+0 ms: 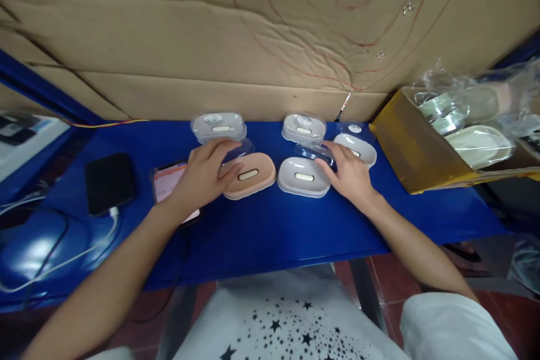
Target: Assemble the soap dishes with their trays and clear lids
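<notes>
My left hand point(211, 171) is at a peach oval dish point(264, 167) with a cream pill-shaped insert. Its thumb lies over the dish's left edge, and its curved fingers grip a clear plastic lid point(243, 149) behind it. On the other side, my right hand point(348, 173) has fingers and thumb round another clear plastic cover point(312, 151), tilted at the back of a pale grey oval dish point(287, 171). A white oval dish point(366, 152) sits just beyond that hand, partly hidden by it, with a stickered clear lid point(363, 131) behind.
Two covered pale dishes, one left point(200, 130) and one middle point(291, 128), stand along the cardboard wall point(169, 39). A cardboard box point(396, 140) of wrapped dishes is at right. A phone point(162, 185) and a cabled black device point(108, 183) lie left on the blue table point(244, 242).
</notes>
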The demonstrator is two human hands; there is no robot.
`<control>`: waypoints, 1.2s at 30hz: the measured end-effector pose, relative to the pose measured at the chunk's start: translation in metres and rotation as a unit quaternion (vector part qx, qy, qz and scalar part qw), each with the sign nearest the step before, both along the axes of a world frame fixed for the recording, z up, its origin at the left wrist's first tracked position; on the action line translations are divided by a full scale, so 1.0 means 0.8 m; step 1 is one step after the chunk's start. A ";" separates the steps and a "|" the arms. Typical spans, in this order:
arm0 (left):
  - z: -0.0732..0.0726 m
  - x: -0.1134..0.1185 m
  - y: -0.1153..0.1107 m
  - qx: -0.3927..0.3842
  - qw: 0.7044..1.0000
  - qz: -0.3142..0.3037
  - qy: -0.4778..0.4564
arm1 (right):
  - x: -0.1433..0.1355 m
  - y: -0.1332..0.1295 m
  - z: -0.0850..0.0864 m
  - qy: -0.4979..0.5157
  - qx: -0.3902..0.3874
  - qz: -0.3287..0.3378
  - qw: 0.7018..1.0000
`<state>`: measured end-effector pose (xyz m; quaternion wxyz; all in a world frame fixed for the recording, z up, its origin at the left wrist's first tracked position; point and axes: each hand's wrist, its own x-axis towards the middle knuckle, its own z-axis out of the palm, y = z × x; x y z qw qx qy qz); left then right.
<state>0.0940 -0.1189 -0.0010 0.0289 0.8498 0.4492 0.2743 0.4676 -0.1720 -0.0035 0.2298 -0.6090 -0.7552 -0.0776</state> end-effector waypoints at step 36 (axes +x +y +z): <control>0.001 0.039 -0.041 -0.049 0.992 -0.114 -0.012 | -0.013 -0.024 0.007 0.023 0.015 0.257 0.966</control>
